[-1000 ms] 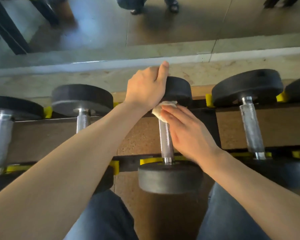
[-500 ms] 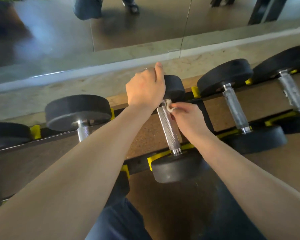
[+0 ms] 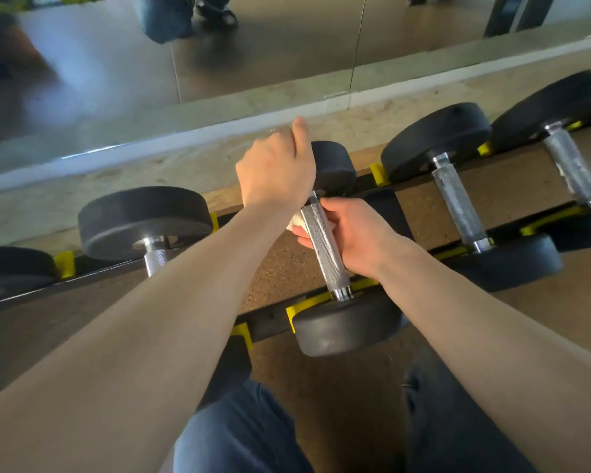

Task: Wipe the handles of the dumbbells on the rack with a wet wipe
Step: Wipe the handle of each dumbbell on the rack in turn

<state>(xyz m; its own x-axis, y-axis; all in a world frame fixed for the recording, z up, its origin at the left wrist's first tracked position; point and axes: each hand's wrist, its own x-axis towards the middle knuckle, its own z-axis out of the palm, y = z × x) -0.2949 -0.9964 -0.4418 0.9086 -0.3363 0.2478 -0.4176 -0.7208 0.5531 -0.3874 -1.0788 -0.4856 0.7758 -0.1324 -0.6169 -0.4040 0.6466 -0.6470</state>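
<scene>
A dumbbell with a knurled silver handle lies across the rack in the middle of the view. My left hand grips its far black head from above. My right hand reaches under the handle from the right, fingers curled around it. The white wet wipe shows on the left side of the handle, pressed between my right fingers and the metal. The near black head rests on the front rail.
More dumbbells sit on the rack: one to the left and two to the right. Yellow cradles mark the black rails. A mirror wall runs behind. My knees are below the rack.
My right hand went from lying over the top of the handle to wrapping beneath it, carrying the wipe to the handle's left side. The view shifted and tilted; my left hand stayed on the far head.
</scene>
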